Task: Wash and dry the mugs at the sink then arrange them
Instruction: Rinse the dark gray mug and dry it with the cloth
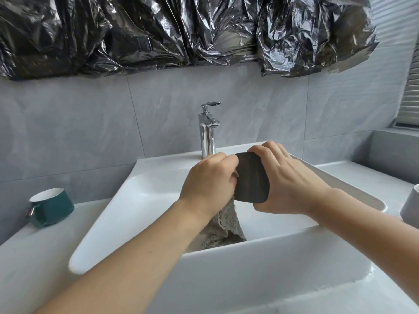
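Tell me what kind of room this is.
Probably a bathroom or washroom: a white sink with a chrome tap set against grey wall tiles, with a green mug on the counter.

The sink [226,275], filling the lower half of the frame, is showing a glossy, smooth white ceramic look. The tap [208,130] at centre is gleaming as polished chrome metal. The dark mug [250,179] just right of centre is looking matt and faintly grainy, while the cloth [221,227] hanging below it is looking like soft, fuzzy grey fabric. At left, the green mug [51,207] is shining with a glossy glaze and a white inside. The grey mug [410,206] at the right edge is looking smooth. The wall tiles [68,137] are appearing matt grey and stone-like. Across the top, the black plastic sheet [181,30] is glinting, thin and crinkled.
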